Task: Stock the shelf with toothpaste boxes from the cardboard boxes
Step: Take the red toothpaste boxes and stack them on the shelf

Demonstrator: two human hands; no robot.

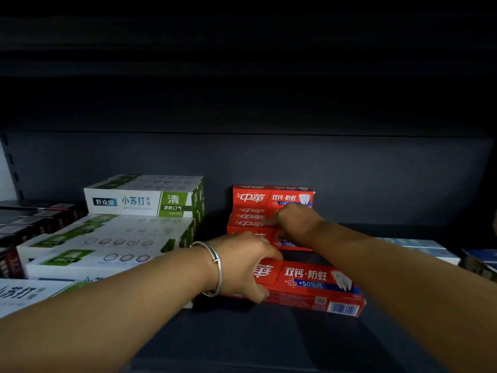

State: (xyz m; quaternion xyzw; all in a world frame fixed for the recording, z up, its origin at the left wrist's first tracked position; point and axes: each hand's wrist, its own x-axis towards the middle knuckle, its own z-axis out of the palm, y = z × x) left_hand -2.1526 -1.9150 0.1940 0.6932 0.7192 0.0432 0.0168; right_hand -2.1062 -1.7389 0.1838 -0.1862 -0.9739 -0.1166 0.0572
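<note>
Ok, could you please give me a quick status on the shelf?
Left hand grips front red toothpaste box. Right hand on red stack behind. White-green boxes close at left, not blocking.

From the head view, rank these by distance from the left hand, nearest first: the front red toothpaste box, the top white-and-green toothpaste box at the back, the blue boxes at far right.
1. Front red toothpaste box: under the left hand, in its grip.
2. Top white-and-green toothpaste box: back left, on its stack.
3. Blue boxes: far right, beyond the right arm.

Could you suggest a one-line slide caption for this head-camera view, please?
Left hand grips a red toothpaste box at the shelf front while right hand touches the red stack behind.
</note>
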